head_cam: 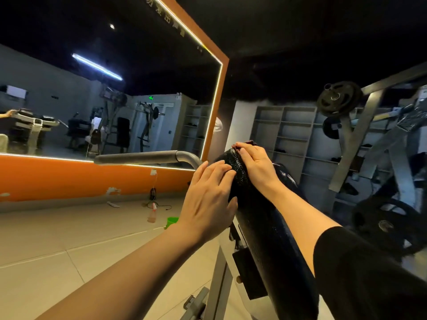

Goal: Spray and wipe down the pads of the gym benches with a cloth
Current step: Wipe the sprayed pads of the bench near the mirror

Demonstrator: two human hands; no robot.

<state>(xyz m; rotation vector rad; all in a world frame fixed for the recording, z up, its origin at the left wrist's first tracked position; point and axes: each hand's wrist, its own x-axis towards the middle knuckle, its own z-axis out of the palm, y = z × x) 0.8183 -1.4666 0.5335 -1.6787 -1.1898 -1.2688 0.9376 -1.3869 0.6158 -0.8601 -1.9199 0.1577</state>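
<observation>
A black bench pad rises at a slant from the lower right toward the centre. My left hand lies on the pad's upper left side, fingers nearly straight across it and the thumb on its edge. My right hand is at the pad's top end, fingers bent over a dark reddish cloth, of which only a small corner shows above the knuckles. A pale spray bottle stands on the floor by the orange wall, beyond my hands.
A grey metal bar runs left from the pad's top. A green cup and cables lie on the tiled floor. A large mirror covers the left wall. A rack with weight plates and grey shelves stand on the right.
</observation>
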